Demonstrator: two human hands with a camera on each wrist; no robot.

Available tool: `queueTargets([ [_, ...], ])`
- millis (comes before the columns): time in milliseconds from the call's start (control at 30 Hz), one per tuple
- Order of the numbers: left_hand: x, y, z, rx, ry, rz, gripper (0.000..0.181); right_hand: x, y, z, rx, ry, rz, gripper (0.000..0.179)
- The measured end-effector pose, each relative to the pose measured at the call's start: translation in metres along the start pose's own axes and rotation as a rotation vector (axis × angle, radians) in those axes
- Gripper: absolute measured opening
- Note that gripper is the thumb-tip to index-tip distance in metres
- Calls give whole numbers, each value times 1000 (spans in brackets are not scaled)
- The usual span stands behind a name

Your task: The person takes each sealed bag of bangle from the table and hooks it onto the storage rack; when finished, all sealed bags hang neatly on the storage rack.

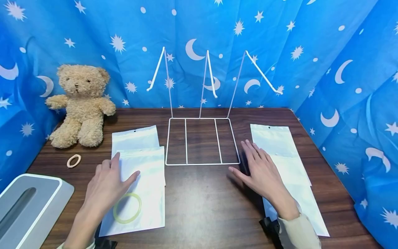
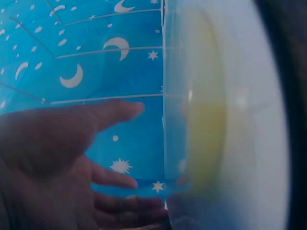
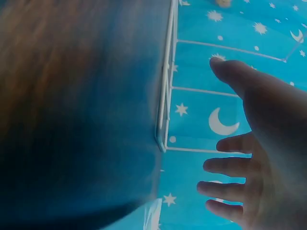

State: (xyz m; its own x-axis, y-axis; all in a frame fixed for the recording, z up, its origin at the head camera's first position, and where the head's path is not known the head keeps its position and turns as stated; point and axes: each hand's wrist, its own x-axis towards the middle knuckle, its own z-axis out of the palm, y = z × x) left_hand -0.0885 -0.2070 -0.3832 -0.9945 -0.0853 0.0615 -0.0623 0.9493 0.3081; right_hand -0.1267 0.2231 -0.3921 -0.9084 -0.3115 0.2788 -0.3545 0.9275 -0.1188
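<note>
My left hand [image 1: 104,183] is over the left pair of white zip pouches [image 1: 136,138], thumb spread from the fingers, holding nothing. A pale yellow-green ring [image 1: 115,210] shows at the front pouch's lower part; I cannot tell if it is inside. The left wrist view shows the yellow patch [image 2: 206,115] blurred. My right hand [image 1: 264,173] hovers by the right-hand pouches [image 1: 270,136], which overlap in a column. Its fingers [image 3: 225,166] are straight and spread, with nothing held. Between the hands stands a white wire rack [image 1: 202,164] with three angled arms.
A teddy bear [image 1: 83,100] sits at the back left. Before it lies a small wooden-looking ring [image 1: 74,161]. A grey-white box [image 1: 59,204] with a slot occupies the left front corner. Blue curtains [image 1: 199,20] with moons and stars hang behind and on the right.
</note>
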Motion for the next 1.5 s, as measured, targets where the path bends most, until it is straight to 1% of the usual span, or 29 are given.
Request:
queueTargets([
  [67, -2, -5, 0, -7, -40, -42, 106, 4, -2, 2, 14, -17, 1, 95],
  [100, -2, -7, 1, -14, -58, -54, 108, 5, -3, 3, 24, -28, 5, 95],
  [167, -3, -10, 1, -24, -72, -61, 111, 8, -3, 6, 49, -53, 19, 95],
  [333, -3, -14, 3, -44, -58, -50, 107, 15, -2, 13, 139, -116, 46, 95],
  [467, 0, -16, 4, -82, -55, -68, 105, 19, 1, 20, 217, -139, 69, 96],
  [567, 4, -18, 6, -129, -66, -72, 103, 20, 4, 26, 274, -152, 100, 97],
  [700, 8, -21, 7, -217, -74, -34, 95, 19, 10, 35, 310, -146, 122, 97],
  [800, 10, -26, 8, -285, -48, 16, 79, 18, 14, 41, 314, -124, 123, 96],
  [900, 10, -30, 10, -337, 3, 71, 58, 19, 16, 45, 310, -107, 117, 97],
  [967, 10, -32, 11, -362, 34, 90, 46, 20, 17, 46, 303, -105, 109, 97],
  [1033, 10, -33, 11, -383, 51, 88, 38, 21, 17, 47, 295, -102, 102, 96],
  [1133, 11, -34, 10, -425, 51, 61, 29, 20, 17, 48, 286, -97, 102, 95],
  [1233, 11, -35, 10, -496, 40, 28, 24, 20, 18, 49, 283, -87, 100, 94],
  [1333, 12, -36, 9, -552, 51, 23, 21, 20, 18, 49, 281, -70, 87, 93],
  [1400, 12, -36, 9, -553, 81, 50, 20, 20, 19, 49, 279, -57, 77, 92],
  [1500, 12, -36, 11, -559, 146, 113, 17, 21, 19, 50, 277, -49, 70, 92],
])
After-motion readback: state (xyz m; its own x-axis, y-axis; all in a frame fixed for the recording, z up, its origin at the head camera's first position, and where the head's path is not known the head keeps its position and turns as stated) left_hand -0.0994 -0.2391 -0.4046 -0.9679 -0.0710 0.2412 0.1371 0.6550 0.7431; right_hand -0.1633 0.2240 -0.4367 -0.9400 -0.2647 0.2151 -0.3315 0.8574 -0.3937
